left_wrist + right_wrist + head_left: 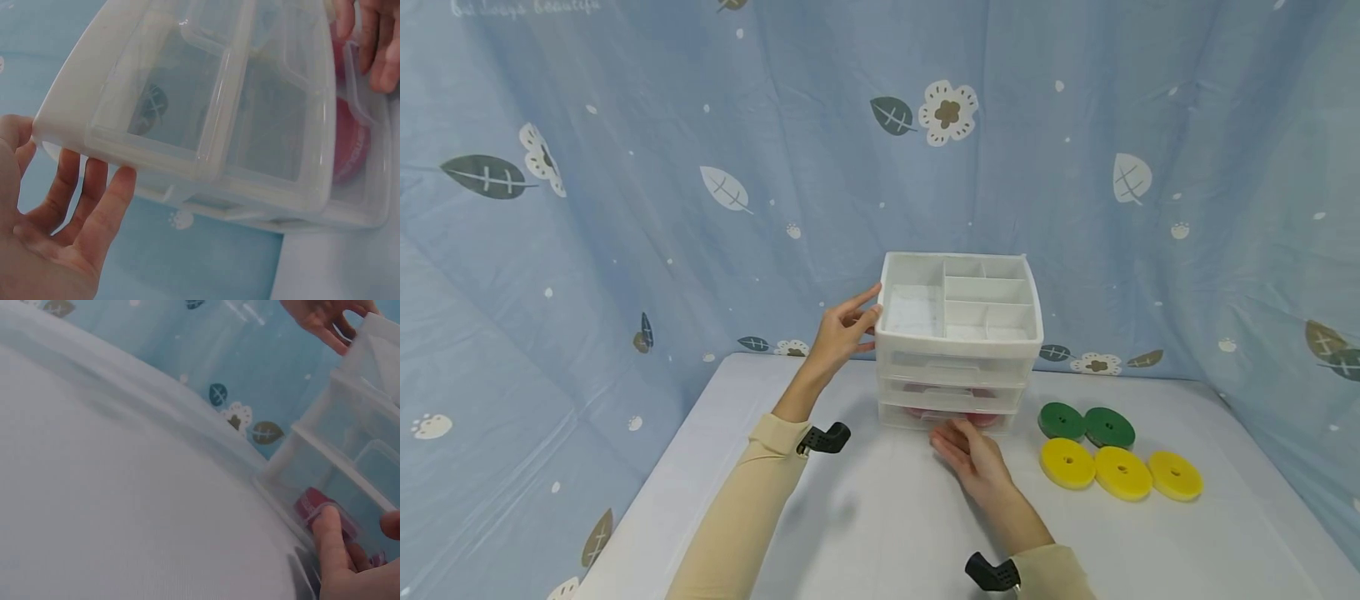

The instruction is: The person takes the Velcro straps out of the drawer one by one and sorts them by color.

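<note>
A white plastic drawer cabinet (pixel 958 346) with clear drawers and a divided open top stands on the table. My left hand (pixel 846 329) rests on its left side near the upper front corner, fingers spread along the edge in the left wrist view. Low at the front, my right hand (pixel 973 458) has its fingertips at the handle of the bottom drawer (pixel 901 417). The right wrist view shows a finger over that handle, with the thumb apart from it. Through the clear bottom drawer show red round pieces (pixel 351 140), partly hidden by the front and the right hand.
Right of the cabinet lie two green discs (pixel 1109 427) and, nearer me, three yellow discs (pixel 1123 473), each with a centre hole. A white cloth (pixel 865 517) covers the table. A blue patterned curtain (pixel 820 150) hangs close behind the cabinet and at both sides.
</note>
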Tool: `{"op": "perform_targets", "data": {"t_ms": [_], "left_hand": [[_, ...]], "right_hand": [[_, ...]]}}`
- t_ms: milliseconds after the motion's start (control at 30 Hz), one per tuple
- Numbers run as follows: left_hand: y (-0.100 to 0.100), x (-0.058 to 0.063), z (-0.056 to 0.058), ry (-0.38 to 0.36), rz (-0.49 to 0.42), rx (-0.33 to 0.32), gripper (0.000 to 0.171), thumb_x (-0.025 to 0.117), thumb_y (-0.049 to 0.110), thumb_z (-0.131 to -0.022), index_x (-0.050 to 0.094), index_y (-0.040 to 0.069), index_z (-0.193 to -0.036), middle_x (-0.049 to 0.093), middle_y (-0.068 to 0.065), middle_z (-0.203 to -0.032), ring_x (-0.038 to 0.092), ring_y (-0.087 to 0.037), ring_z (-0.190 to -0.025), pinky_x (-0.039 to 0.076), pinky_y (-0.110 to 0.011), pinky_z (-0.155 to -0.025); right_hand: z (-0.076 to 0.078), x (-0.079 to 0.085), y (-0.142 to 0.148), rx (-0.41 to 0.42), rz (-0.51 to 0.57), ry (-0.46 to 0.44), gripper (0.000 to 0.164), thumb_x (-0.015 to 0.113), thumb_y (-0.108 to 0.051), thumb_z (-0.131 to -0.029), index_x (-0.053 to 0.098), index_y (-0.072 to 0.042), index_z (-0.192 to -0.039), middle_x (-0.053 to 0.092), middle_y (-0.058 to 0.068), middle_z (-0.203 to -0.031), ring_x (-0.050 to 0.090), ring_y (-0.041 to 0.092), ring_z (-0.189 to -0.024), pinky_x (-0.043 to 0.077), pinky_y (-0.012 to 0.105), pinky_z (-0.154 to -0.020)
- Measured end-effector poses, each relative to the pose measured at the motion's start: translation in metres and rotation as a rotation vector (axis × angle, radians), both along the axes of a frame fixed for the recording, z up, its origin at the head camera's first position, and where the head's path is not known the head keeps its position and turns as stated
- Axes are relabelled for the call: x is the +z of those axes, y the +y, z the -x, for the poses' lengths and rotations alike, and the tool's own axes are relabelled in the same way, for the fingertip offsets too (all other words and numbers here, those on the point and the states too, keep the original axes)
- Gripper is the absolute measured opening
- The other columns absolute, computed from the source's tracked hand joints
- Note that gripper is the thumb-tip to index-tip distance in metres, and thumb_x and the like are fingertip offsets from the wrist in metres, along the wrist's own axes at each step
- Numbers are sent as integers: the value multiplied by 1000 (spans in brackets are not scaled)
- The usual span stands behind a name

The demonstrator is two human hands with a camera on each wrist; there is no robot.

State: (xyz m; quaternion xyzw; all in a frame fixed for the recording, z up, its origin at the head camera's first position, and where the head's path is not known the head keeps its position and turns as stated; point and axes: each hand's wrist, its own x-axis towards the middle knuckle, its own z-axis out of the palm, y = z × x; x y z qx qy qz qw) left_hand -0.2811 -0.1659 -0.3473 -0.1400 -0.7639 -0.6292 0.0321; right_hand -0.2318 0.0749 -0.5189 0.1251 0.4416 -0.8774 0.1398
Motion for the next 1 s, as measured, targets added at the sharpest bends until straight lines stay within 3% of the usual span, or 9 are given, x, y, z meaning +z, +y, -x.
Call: {"op": "perform_targets", "data": {"t_ms": [167,333,600,800,1000], "left_hand": [[0,0,0,-4,0,-1,48,56,28,-101,46,26,-148,60,-22,-118,64,-16,-93,59,-44,-91],[0,-1,0,-5,-2,2,48,56,28,-101,46,25,-148,60,-21,-117,64,-17,-93,59,-46,-91],[1,-1,1,-3,0,4,48,56,27,-101,46,25,-148,60,-20,-116,64,-17,-93,59,-46,-91],[1,-1,0,5,7,5,48,56,28,-101,46,25,-148,60,-23,-117,63,-16,-93,57,-49,-92],[1,-1,0,8,-2,0,48,57,27,-101,47,24,-147,59,-24,-117,63,-14,-91,58,-49,-92]], "right_hand": [[2,-1,-4,-57,126,-8,50,48,-22,-105,34,7,-142,53,22,-127,64,26,-114,51,32,-104],[3,2,-9,-81,176,-8,45,42,-23,-106,33,7,-138,46,23,-129,61,28,-117,48,34,-109],[3,5,-12,-85,192,-16,46,41,-25,-106,30,3,-140,40,22,-137,56,29,-123,45,34,-112],[4,3,-13,-85,198,-21,34,42,-25,-106,36,0,-128,43,22,-133,59,28,-120,48,32,-108],[4,3,-13,-80,160,-9,32,41,-27,-106,36,-1,-125,45,21,-132,60,26,-120,49,31,-107]]}}
